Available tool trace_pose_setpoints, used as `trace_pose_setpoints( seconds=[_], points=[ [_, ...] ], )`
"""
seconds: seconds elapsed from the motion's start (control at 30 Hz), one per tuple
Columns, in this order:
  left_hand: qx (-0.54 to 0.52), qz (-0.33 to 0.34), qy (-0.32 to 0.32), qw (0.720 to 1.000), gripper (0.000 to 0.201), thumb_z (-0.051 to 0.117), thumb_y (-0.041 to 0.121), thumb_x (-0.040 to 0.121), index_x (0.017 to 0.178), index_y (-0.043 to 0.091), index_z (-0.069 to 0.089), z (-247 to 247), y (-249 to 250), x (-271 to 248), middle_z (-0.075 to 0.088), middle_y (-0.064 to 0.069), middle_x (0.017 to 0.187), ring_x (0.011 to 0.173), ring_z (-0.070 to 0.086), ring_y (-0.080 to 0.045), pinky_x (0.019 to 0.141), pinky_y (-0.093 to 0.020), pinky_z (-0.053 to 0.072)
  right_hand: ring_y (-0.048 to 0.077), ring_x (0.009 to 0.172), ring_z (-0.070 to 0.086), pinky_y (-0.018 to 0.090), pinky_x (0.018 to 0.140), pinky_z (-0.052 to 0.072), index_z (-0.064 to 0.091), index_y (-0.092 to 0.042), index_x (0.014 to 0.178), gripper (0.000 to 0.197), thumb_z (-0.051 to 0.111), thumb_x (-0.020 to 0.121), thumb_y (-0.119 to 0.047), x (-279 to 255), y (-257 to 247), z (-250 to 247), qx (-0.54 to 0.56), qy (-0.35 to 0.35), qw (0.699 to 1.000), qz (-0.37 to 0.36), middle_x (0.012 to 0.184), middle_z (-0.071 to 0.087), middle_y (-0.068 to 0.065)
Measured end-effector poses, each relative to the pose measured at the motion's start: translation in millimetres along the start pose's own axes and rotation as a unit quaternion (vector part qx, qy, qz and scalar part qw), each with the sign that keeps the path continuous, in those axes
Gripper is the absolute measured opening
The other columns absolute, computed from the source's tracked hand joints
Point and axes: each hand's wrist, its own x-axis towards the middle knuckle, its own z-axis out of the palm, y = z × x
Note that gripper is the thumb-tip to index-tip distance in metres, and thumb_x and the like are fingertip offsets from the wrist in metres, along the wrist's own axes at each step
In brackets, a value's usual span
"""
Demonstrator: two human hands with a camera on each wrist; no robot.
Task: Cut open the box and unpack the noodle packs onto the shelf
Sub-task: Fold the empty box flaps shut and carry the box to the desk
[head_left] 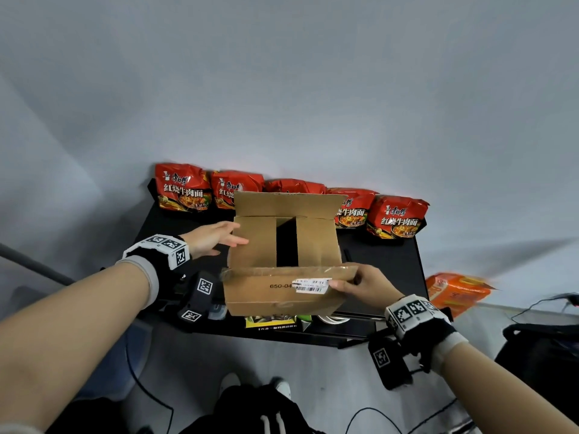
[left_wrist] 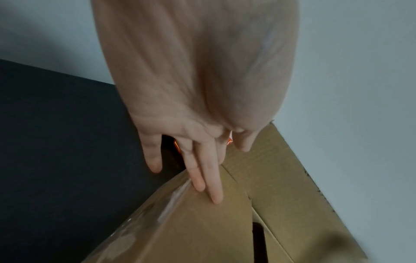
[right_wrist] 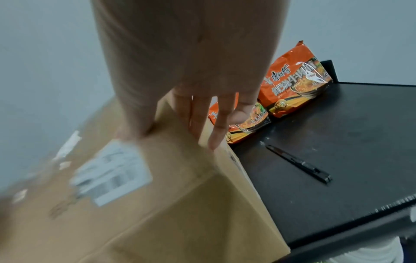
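A brown cardboard box (head_left: 257,245) stands on the black shelf top (head_left: 382,261), its top flaps partly folded with a dark gap between the two inner ones. My left hand (head_left: 216,238) is open, and its straight fingers (left_wrist: 213,186) touch the left inner flap of the box (left_wrist: 202,231). My right hand (head_left: 363,285) grips the box's front right corner: the thumb lies by the white label, the fingers (right_wrist: 216,131) reach over the edge. Several red noodle packs (head_left: 183,186) stand in a row along the back of the shelf.
A thin black cutter (right_wrist: 299,163) lies on the shelf (right_wrist: 337,124) right of the box (right_wrist: 168,204). An orange pack (head_left: 454,292) sits lower at the right. Packaged goods (head_left: 279,321) show on the level below. Cables run across the floor.
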Motion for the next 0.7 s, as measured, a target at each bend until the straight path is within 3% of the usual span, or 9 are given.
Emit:
trace_pose_setpoints(
  seconds=[0.2, 0.27, 0.33, 0.4, 0.43, 0.47, 0.53, 0.6, 0.7],
  points=[
    [-0.014, -0.013, 0.008, 1.0, 0.063, 0.013, 0.054, 0.097, 0.142, 0.018, 0.038, 4.5, -1.9, -0.9, 0.06, 0.002, 0.133, 0.136, 0.039, -0.018, 0.118, -0.051, 0.016, 0.017, 0.106, 0.063, 0.029, 0.091, 0.05, 0.067, -0.013, 0.11, 0.048, 0.06, 0.082, -0.052, 19.5, -6.1, 10.9, 0.006, -0.013, 0.995, 0.094, 0.104, 0.069, -0.002],
    [-0.03, -0.015, 0.012, 0.999, 0.065, 0.013, 0.056, 0.096, 0.148, 0.019, 0.024, 7.4, -0.6, -2.0, 0.059, 0.0, 0.135, 0.136, 0.041, -0.02, 0.117, -0.05, 0.02, 0.019, 0.107, 0.061, 0.029, 0.086, 0.048, 0.063, -0.012, 0.114, 0.057, 0.06, 0.079, -0.057, 24.9, -9.4, 14.8, -0.025, 0.018, 0.991, 0.132, 0.106, 0.065, -0.002],
    [-0.051, -0.017, 0.032, 0.998, 0.065, 0.017, 0.053, 0.097, 0.151, 0.019, 0.001, 9.9, 3.0, -2.1, 0.059, -0.006, 0.134, 0.124, 0.051, -0.024, 0.103, -0.039, 0.039, 0.021, 0.104, 0.062, 0.028, 0.078, 0.047, 0.06, -0.013, 0.115, 0.066, 0.059, 0.074, -0.065, 28.5, -15.1, 20.0, -0.083, 0.058, 0.982, 0.161, 0.106, 0.065, 0.0],
    [-0.065, -0.014, 0.057, 0.996, 0.067, 0.02, 0.051, 0.097, 0.149, 0.023, -0.012, 11.8, 10.5, -2.6, 0.062, -0.013, 0.129, 0.095, 0.057, -0.026, 0.067, -0.021, 0.049, 0.018, 0.095, 0.063, 0.027, 0.073, 0.048, 0.061, -0.019, 0.105, 0.066, 0.057, 0.068, -0.073, 30.6, -20.8, 24.5, -0.133, 0.096, 0.972, 0.17, 0.101, 0.066, -0.003],
    [-0.071, -0.006, 0.063, 0.995, 0.068, 0.02, 0.053, 0.096, 0.148, 0.028, -0.016, 11.9, 14.2, -2.0, 0.063, -0.015, 0.126, 0.086, 0.056, -0.026, 0.061, -0.019, 0.051, 0.016, 0.092, 0.062, 0.028, 0.072, 0.049, 0.059, -0.02, 0.1, 0.067, 0.056, 0.064, -0.076, 31.2, -23.1, 25.6, -0.15, 0.111, 0.968, 0.169, 0.099, 0.065, -0.005],
    [-0.075, 0.004, 0.066, 0.995, 0.066, 0.018, 0.057, 0.095, 0.147, 0.036, -0.017, 11.6, 18.5, -1.6, 0.061, -0.018, 0.128, 0.083, 0.058, -0.027, 0.071, -0.025, 0.056, 0.018, 0.094, 0.063, 0.029, 0.074, 0.051, 0.058, -0.019, 0.104, 0.073, 0.055, 0.062, -0.078, 31.8, -25.4, 26.2, -0.166, 0.122, 0.964, 0.17, 0.104, 0.064, -0.005],
    [-0.066, 0.013, 0.068, 0.995, 0.063, 0.011, 0.065, 0.09, 0.147, 0.044, -0.007, 9.4, 26.7, -2.0, 0.057, -0.019, 0.134, 0.09, 0.066, -0.032, 0.105, -0.05, 0.039, 0.025, 0.105, 0.061, 0.033, 0.078, 0.049, 0.05, -0.011, 0.116, 0.085, 0.06, 0.062, -0.076, 33.2, -28.4, 24.6, -0.176, 0.13, 0.959, 0.181, 0.115, 0.06, 0.004],
    [-0.048, 0.007, 0.078, 0.996, 0.067, 0.004, 0.068, 0.087, 0.145, 0.039, 0.02, 6.9, 32.2, -1.7, 0.058, -0.017, 0.131, 0.102, 0.066, -0.036, 0.11, -0.056, 0.029, 0.029, 0.11, 0.06, 0.033, 0.077, 0.048, 0.045, -0.007, 0.12, 0.091, 0.062, 0.062, -0.074, 34.4, -30.5, 22.2, -0.173, 0.12, 0.957, 0.199, 0.121, 0.059, 0.008],
    [0.005, -0.009, 0.076, 0.997, 0.07, 0.007, 0.066, 0.089, 0.13, 0.03, 0.052, 4.8, 30.3, -2.9, 0.058, -0.011, 0.117, 0.108, 0.06, -0.032, 0.104, -0.051, 0.035, 0.026, 0.106, 0.062, 0.031, 0.074, 0.048, 0.053, -0.01, 0.119, 0.087, 0.056, 0.065, -0.078, 33.3, -36.1, 18.5, -0.205, 0.084, 0.955, 0.199, 0.117, 0.063, 0.006]
  ],
)
